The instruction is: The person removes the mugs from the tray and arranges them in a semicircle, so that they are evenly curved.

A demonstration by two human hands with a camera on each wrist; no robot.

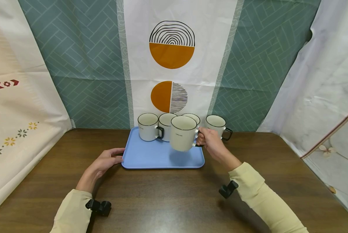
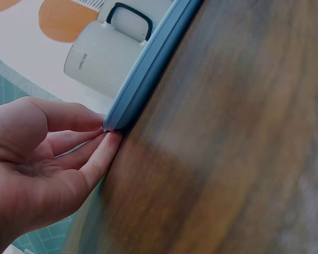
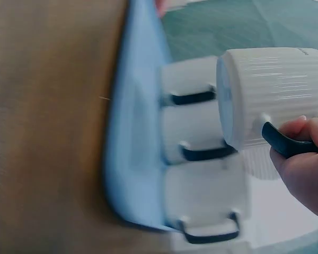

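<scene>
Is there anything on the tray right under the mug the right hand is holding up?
Nothing visible. The right hand holds the lifted mug by its handle over a bare part of the blue tray. Three mugs stand along the back edge, behind it.

Just behind the right hand's [image 1: 210, 140] grip a white mug [image 1: 217, 124] stands alone on the brown wooden table [image 1: 174, 197], its black handle turned away from the grip. Left of the grip and further back, 3 more mugs [image 1: 148, 127] stand in a row (the nearest one half hidden). Behind them hang a teal patterned cloth [image 1: 89, 64] and a white banner [image 1: 172, 81] with 2 orange half circles.
</scene>
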